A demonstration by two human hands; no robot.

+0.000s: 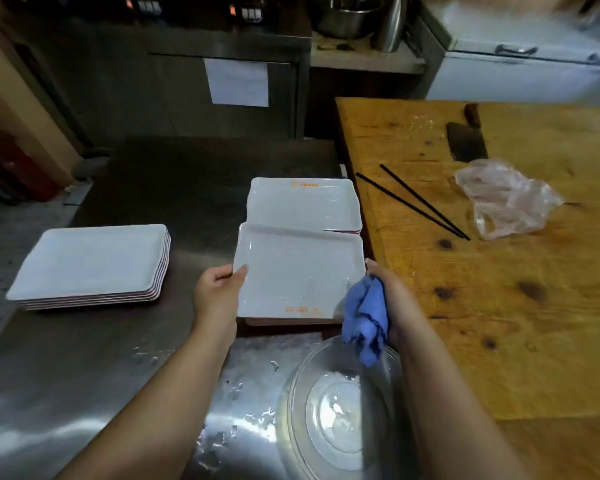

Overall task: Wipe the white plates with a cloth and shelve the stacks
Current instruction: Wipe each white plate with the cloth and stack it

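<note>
Holding the top white plate (297, 271) over its stack on the steel counter (84, 358).

My left hand (217, 292) is pinching its left rim while my right hand (387, 296) is clutching the blue cloth (366, 317) at the right edge (fingers mostly hidden behind cloth); another stack (303, 202) is sitting behind, a third (90, 265) well left.

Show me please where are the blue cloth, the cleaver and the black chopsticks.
blue cloth (366, 315), head view, middle of the bunched folds.
cleaver (466, 142), head view, flat of the dark blade.
black chopsticks (413, 202), head view, mid-length of one stick.
</note>
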